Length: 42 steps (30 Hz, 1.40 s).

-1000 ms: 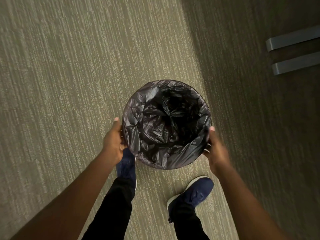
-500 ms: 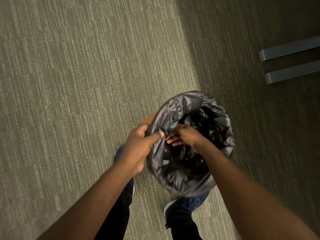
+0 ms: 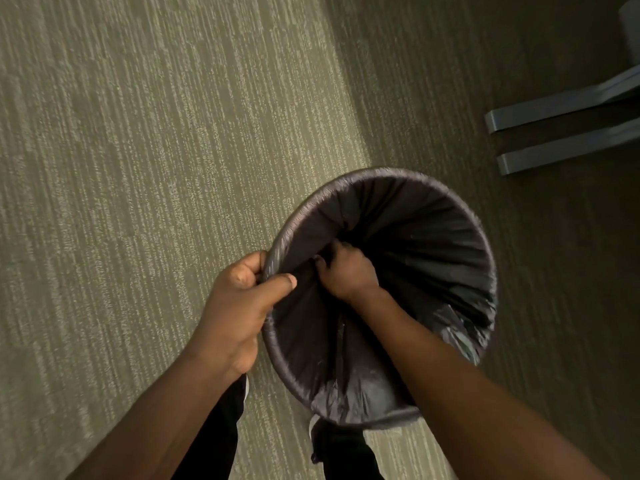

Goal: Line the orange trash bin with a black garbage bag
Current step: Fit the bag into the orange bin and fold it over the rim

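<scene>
Head view, looking straight down at a carpeted floor (image 3: 138, 168), lit pale on the left and in shadow on the right.

Trash bin (image 3: 277, 344) sits on the carpet right of centre, mouth up and tipped a little toward the viewer. Its orange body is fully hidden under plastic. Black garbage bag (image 3: 433, 254) lines the inside, its edge folded over the rim all the way round; a loose crumpled flap hangs off the rim at the right.

Left hand (image 3: 239, 306) grips the near-left rim from outside, thumb pressed down on the inner side, pinching bag against rim. Right hand (image 3: 346, 271) reaches down inside the bin, fingers curled into a fist, apparently bunching a fold of bag near the left wall; the hold itself is dark and hard to make out.

Dark trouser legs and part of a shoe (image 3: 315, 427) show under the bin's near edge. Two grey metal bars (image 3: 554, 105) lie on the shadowed carpet, upper right, well apart from the bin.
</scene>
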Each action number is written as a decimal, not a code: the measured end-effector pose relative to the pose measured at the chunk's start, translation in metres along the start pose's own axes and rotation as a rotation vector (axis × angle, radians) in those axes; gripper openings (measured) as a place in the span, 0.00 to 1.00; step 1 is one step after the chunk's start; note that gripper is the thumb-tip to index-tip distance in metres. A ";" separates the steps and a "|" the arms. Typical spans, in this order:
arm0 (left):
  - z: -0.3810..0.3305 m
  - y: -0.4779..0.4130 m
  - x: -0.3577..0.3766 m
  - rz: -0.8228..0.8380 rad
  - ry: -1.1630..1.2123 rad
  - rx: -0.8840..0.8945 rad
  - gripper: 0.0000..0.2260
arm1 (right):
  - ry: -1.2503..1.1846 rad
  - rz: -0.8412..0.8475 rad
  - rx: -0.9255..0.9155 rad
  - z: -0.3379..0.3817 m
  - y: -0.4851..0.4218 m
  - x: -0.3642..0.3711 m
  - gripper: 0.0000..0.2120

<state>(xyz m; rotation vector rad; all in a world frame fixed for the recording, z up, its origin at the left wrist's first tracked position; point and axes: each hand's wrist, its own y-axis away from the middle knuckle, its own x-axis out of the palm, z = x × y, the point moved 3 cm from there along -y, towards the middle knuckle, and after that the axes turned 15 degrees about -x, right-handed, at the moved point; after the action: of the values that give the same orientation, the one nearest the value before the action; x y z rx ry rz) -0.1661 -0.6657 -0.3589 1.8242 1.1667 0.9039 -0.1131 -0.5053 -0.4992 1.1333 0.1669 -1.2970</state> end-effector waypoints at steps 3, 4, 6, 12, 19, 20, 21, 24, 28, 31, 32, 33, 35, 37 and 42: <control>-0.011 -0.002 0.004 -0.052 0.055 0.022 0.15 | 0.064 0.325 -0.129 0.000 0.032 0.011 0.28; -0.015 -0.002 0.006 -0.068 0.058 0.033 0.14 | 0.085 0.404 -0.133 -0.002 0.041 0.010 0.27; -0.022 -0.001 0.011 -0.088 0.063 0.054 0.14 | 0.134 0.319 -0.178 -0.001 0.050 -0.003 0.26; -0.039 0.003 0.018 -0.118 0.108 0.068 0.15 | -0.022 0.300 -0.193 0.020 0.094 -0.055 0.21; -0.059 0.021 0.026 -0.093 0.156 -0.014 0.12 | 0.107 -0.745 0.047 -0.004 0.167 -0.180 0.34; -0.064 0.025 0.030 -0.078 0.152 -0.018 0.12 | -0.055 -0.715 0.167 -0.016 0.173 -0.188 0.37; -0.069 0.031 0.034 -0.062 0.140 -0.018 0.12 | -0.287 -0.655 0.274 -0.026 0.177 -0.193 0.38; -0.084 0.049 0.049 -0.027 0.124 -0.008 0.11 | -1.060 -0.556 0.415 -0.042 0.187 -0.204 0.17; -0.105 0.076 0.069 -0.039 0.159 0.051 0.06 | -1.050 -0.593 0.425 -0.057 0.207 -0.222 0.09; -0.111 0.097 0.088 -0.090 0.093 0.125 0.06 | -1.068 -0.650 0.432 -0.063 0.225 -0.234 0.06; -0.107 0.105 0.095 -0.090 0.057 0.120 0.07 | -1.073 -0.664 0.444 -0.065 0.231 -0.238 0.05; -0.100 0.113 0.103 -0.076 0.021 0.102 0.09 | -1.069 -0.672 0.460 -0.068 0.236 -0.241 0.06; -0.080 0.130 0.121 -0.012 -0.048 0.069 0.15 | -1.081 -0.701 0.489 -0.071 0.243 -0.246 0.05; -0.060 0.141 0.140 0.066 -0.093 0.067 0.16 | -1.138 -0.757 0.505 -0.071 0.247 -0.249 0.05; -0.034 0.134 0.185 0.168 -0.115 0.133 0.18 | -1.155 -0.860 0.534 -0.074 0.239 -0.251 0.08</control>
<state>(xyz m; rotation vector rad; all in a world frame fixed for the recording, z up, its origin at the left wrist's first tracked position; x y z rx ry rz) -0.0838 -0.5227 -0.1971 2.0782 1.0350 0.8191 0.0310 -0.3192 -0.2348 0.5379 -0.6555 -2.6843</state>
